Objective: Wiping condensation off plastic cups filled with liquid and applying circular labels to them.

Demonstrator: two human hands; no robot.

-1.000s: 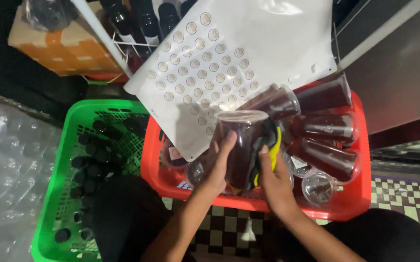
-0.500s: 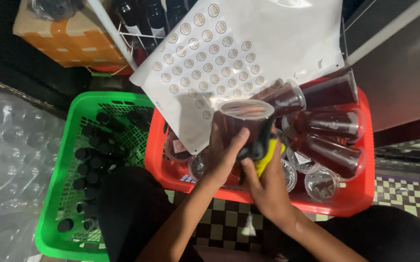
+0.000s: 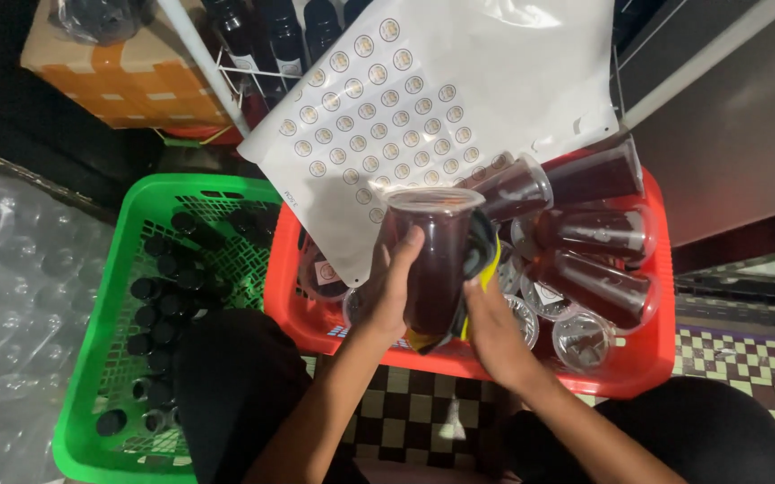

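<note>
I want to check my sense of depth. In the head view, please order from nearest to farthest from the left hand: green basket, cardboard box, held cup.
1. Held cup, in the left hand.
2. Green basket, to its left.
3. Cardboard box, top left.

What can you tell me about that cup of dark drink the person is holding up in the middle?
The cup is clear plastic, tall and slightly tapered, filled nearly to the top with a dark reddish-brown liquid and closed with a clear lid. It is held roughly upright, tilted a little, above the red basket. The left hand wraps its side, thumb on the front. The right hand presses a dark and yellow cloth against its other side. Similar filled cups lie behind it in the basket.
</note>
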